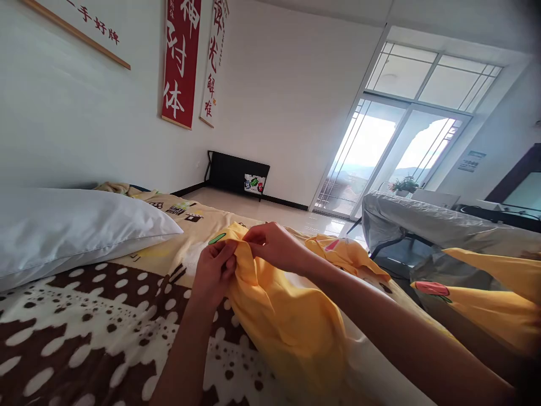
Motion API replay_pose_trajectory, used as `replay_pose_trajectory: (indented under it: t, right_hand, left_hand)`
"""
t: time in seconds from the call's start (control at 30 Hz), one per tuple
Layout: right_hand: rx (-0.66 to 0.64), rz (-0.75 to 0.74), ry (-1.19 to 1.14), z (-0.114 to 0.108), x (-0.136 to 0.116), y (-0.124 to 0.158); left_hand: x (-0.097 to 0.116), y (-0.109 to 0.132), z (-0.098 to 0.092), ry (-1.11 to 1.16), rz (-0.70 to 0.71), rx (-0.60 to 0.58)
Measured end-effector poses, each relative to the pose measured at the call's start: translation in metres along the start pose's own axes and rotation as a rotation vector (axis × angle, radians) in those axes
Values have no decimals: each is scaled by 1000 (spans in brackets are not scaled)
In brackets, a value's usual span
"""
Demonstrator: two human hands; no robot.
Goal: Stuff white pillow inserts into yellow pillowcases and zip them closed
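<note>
In the head view, the yellow cloth (291,321) is plain over most of its length, soft and thin-looking, with long creases running down from a bunched upper end and a fuller, rounded swell in its lower part. A green oval patch (217,238) with a dark outline shows near the top, just left of the gathered edge. The cloth lies across the bed, over a patterned blanket (114,321) of brown with pale dots and cream areas, to the right of a white pillow (84,231) and well apart from it. The left hand (214,270) has its thumb and bent forefinger closed together on the upper edge, its other fingers curled in beneath. The right hand (274,245) arches over from the other side, thumb and fingertips brought together on the same edge just beside the left thumb. The cloth's gathered end thus sits between the two hands, while its body falls below the fingers and between the forearms. More yellow fabric (342,254) with a pink mark lies beyond the right wrist; whether it joins the held piece cannot be told.
</note>
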State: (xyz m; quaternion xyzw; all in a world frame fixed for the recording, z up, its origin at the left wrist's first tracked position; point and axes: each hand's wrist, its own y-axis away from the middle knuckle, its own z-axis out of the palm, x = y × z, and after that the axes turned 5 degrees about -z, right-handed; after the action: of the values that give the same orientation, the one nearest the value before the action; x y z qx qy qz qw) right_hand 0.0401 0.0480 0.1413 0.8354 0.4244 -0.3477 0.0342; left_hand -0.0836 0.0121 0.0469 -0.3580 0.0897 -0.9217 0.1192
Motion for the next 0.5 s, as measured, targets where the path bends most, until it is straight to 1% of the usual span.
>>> replay_pose_trajectory:
  t: [0.1, 0.17, 0.23, 0.37, 0.43, 0.5]
  right_hand:
    - [-71, 24, -59, 0, -8, 4]
    - [-74, 75, -158, 3, -9, 3]
    - [-48, 117, -248, 8, -4, 1]
    - [51, 75, -377, 11, 12, -4]
    - [73, 74, -409, 12, 17, -4]
    - [64, 72, -440, 14, 19, -4]
  left_hand:
    - [0, 1, 6, -11, -14, 12]
    - [1, 1, 7, -17, -27, 25]
    - [2, 0, 8, -31, -31, 31]
    - [8, 1, 6, -131, -50, 33]
    - [13, 3, -1, -212, -67, 18]
    - [18, 4, -10, -297, -101, -17]
